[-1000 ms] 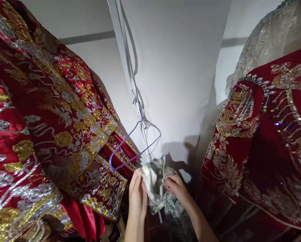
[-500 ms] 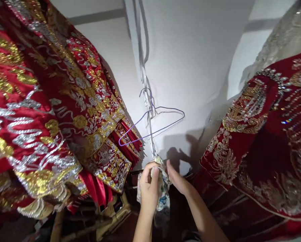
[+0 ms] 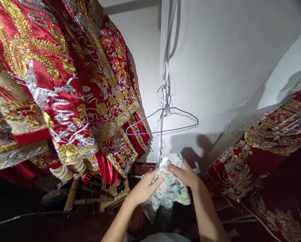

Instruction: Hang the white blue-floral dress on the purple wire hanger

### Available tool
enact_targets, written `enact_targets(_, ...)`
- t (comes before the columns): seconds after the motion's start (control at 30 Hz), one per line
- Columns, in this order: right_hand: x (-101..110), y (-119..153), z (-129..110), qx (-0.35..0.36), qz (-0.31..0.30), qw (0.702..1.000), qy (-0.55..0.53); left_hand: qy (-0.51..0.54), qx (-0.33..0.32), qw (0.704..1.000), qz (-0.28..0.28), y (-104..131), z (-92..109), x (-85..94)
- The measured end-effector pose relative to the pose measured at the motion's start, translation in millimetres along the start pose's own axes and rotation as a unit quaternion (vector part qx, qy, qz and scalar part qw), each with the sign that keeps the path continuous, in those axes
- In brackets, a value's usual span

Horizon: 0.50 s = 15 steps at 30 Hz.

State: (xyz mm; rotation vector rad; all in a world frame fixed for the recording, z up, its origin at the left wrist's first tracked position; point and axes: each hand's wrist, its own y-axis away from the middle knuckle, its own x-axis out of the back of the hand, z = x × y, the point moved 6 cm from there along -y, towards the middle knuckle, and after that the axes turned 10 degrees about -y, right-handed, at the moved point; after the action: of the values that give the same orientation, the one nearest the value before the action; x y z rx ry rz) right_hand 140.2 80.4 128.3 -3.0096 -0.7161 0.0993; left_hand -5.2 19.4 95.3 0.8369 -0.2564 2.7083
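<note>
Cloth [image 3: 171,188] is pinched by fingers [image 3: 150,175] of left hand [image 3: 142,190] and right hand [image 3: 187,173]; slack folds could slip if grip loosens.

We have the cloth [image 3: 172,185] between our left hand [image 3: 145,187] at nine o'clock and our right hand [image 3: 185,173] at two. From it, a hanger [image 3: 163,131] is at twelve — before the wall [image 3: 216,67] — a jacket [image 3: 100,84] towards eleven (furniture [image 3: 116,200] below), another garment [image 3: 263,161] towards three.

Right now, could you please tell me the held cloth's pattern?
The cloth is whitish with bluish-green and yellowish patches, as the head view shows.
</note>
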Motion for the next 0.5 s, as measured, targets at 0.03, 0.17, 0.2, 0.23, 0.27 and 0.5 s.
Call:
enact_targets(0.03, 6.6, -2.7, -6.8, 0.017, 0.019, 0.999, 0.019, -0.033, 0.012, 0.998, -0.046, 5.7, -7.9, 3.7)
enact_targets(0.17, 38.3, -13.2, -41.3, 0.141, 0.044, 0.982, 0.118, -0.166, 0.076, 0.978, -0.101, 25.7, -38.7, 43.1)
enact_targets(0.2, 44.2, -16.4, -46.9, 0.168, 0.031, 0.976, 0.139, -0.196, 0.084, 0.972, -0.096, 28.2, -43.6, 56.5)
enact_targets(0.23, 49.4, -20.5, -49.9, 0.184, 0.02, 0.971, 0.15, -0.228, 0.086, 0.966, -0.083, 29.0, -46.5, 70.2)
enact_targets(0.27, 54.0, -26.4, -50.5, 0.186, 0.013, 0.971, 0.152, -0.259, 0.081, 0.96, -0.066, 28.4, -47.3, 83.2)
enact_targets(0.5, 65.2, -102.0, -36.4, 0.119, 0.091, 0.977, 0.155, -0.409, -0.008, 0.907, 0.103, 4.7, -18.2, 138.4)
